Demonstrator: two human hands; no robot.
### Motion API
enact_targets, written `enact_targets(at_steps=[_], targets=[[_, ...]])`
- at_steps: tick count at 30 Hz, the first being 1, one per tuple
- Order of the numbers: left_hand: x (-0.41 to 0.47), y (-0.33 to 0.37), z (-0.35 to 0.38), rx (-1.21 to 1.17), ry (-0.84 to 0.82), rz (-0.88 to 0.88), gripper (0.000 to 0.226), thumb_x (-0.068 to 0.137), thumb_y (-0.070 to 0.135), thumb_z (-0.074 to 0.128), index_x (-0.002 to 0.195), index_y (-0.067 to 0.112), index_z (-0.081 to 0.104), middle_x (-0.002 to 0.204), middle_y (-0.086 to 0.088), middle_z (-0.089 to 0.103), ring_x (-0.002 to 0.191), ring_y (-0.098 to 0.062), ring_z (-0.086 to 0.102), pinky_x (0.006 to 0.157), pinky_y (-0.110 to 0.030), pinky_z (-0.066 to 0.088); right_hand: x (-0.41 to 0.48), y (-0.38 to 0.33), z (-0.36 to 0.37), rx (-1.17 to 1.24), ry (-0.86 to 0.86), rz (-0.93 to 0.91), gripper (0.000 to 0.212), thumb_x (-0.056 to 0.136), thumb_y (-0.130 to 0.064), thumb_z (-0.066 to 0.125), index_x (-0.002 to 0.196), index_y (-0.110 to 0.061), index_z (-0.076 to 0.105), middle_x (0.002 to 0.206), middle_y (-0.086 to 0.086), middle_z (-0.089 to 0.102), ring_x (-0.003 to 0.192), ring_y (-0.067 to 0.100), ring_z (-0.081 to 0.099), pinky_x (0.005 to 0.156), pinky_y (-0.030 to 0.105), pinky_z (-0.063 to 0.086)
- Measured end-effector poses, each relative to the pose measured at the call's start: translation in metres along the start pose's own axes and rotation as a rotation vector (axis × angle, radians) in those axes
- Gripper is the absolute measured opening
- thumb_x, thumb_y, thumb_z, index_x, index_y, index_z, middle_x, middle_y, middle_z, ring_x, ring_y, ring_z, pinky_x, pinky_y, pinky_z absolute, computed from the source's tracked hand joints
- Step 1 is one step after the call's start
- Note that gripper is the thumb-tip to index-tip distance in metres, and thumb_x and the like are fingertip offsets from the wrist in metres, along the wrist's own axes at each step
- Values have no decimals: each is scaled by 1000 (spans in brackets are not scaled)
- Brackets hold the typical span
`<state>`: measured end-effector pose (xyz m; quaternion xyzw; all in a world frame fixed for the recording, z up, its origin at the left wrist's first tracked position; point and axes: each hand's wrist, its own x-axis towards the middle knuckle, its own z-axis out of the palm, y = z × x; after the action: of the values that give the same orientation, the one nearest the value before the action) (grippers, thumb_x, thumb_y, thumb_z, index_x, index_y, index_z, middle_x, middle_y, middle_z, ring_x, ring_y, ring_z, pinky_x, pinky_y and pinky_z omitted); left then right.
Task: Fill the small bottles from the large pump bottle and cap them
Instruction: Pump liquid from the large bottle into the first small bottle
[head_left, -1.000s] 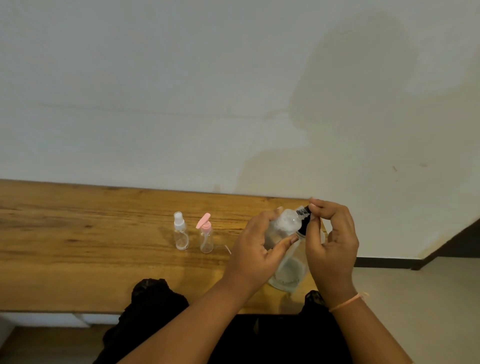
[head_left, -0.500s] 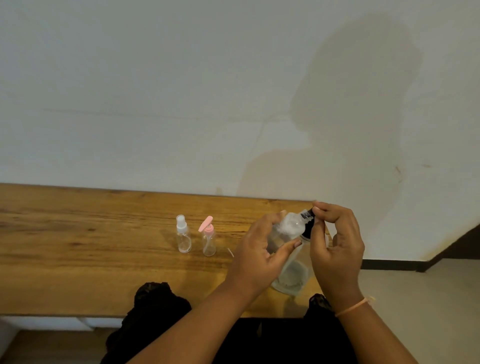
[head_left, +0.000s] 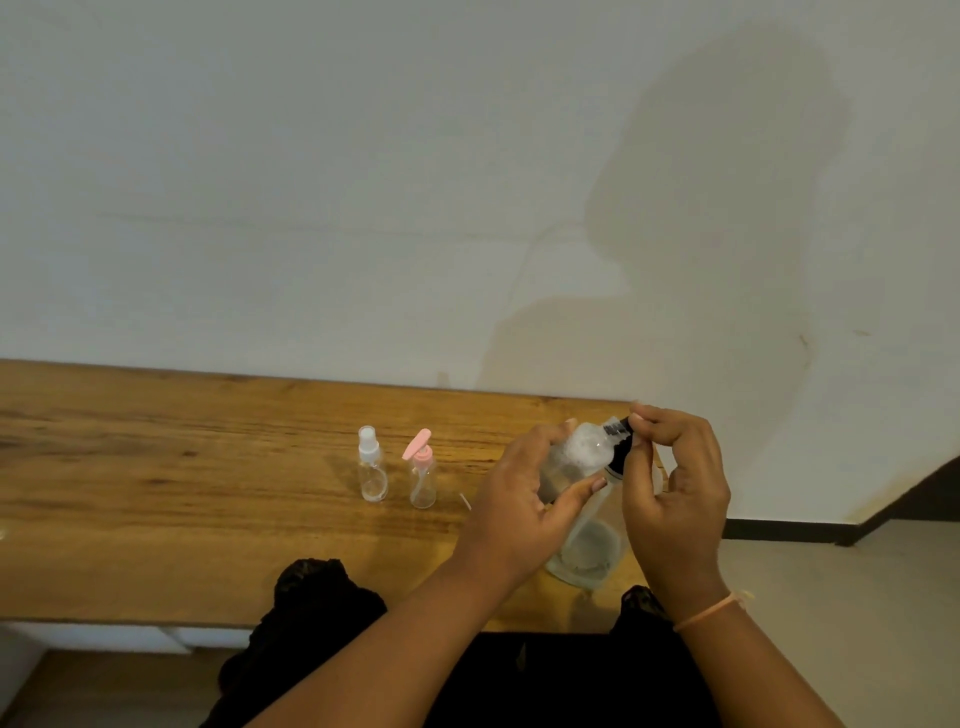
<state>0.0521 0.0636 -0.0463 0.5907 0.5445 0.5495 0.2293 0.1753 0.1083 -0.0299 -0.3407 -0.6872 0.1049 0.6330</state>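
Observation:
The large clear pump bottle (head_left: 587, 545) stands near the right end of the wooden table (head_left: 182, 519). My left hand (head_left: 524, 499) grips a small clear bottle (head_left: 582, 452) with white foam inside, tilted against the black pump head (head_left: 618, 441). My right hand (head_left: 675, 488) pinches the top of that pump head with thumb and fingers. To the left, two small clear bottles stand upright and capped: one with a white spray top (head_left: 371, 467) and one with a pink pump top (head_left: 421, 473).
A thin white stick (head_left: 465, 501) lies on the table beside the pink-topped bottle. A pale wall rises right behind the table. The table ends just past my right hand, with floor beyond. Dark clothing shows at the near edge.
Both hands keep the same hold on the small bottle and the pump head. They have shifted only slightly, and the two capped bottles have not moved.

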Motion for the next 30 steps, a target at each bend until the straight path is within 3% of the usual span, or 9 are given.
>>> enact_targets(at_steps=[5, 12, 17, 22, 30], targets=[[-1, 2, -1, 19, 24, 43, 38, 81, 46, 64, 116, 38, 48, 112, 11, 60, 98, 1, 57, 77, -8, 47, 1, -2, -2, -15, -6, -16, 16, 86, -7, 46, 91, -4, 61, 96, 5, 58, 101, -5, 54, 85, 11, 45], [2, -3, 0, 28, -11, -16, 36, 81, 48, 64, 113, 40, 48, 107, 15, 59, 81, -14, 61, 68, -29, 53, 1, 5, -2, -19, -40, 8, 16, 86, -9, 46, 90, -5, 61, 96, 5, 58, 102, -7, 53, 86, 10, 44], [0, 1, 2, 15, 13, 9, 41, 80, 51, 62, 117, 42, 47, 109, 12, 60, 85, -10, 62, 71, -18, 52, 2, -2, -2, 1, 5, -10, 15, 86, -7, 46, 95, -12, 57, 97, 4, 58, 100, -6, 54, 85, 10, 44], [3, 0, 2, 13, 7, -1, 43, 78, 55, 59, 116, 37, 49, 108, 10, 60, 85, -7, 60, 70, -13, 50, 5, 3, -1, -16, -9, -3, 16, 85, -6, 46, 90, -4, 61, 96, 6, 58, 100, -5, 54, 85, 11, 44], [0, -3, 0, 12, -9, -4, 42, 79, 53, 60, 114, 34, 51, 107, 11, 60, 79, -15, 61, 67, -21, 51, 0, 4, -2, -8, -18, -7, 15, 86, -8, 46, 91, -7, 59, 96, 7, 57, 102, -6, 53, 86, 10, 43]])
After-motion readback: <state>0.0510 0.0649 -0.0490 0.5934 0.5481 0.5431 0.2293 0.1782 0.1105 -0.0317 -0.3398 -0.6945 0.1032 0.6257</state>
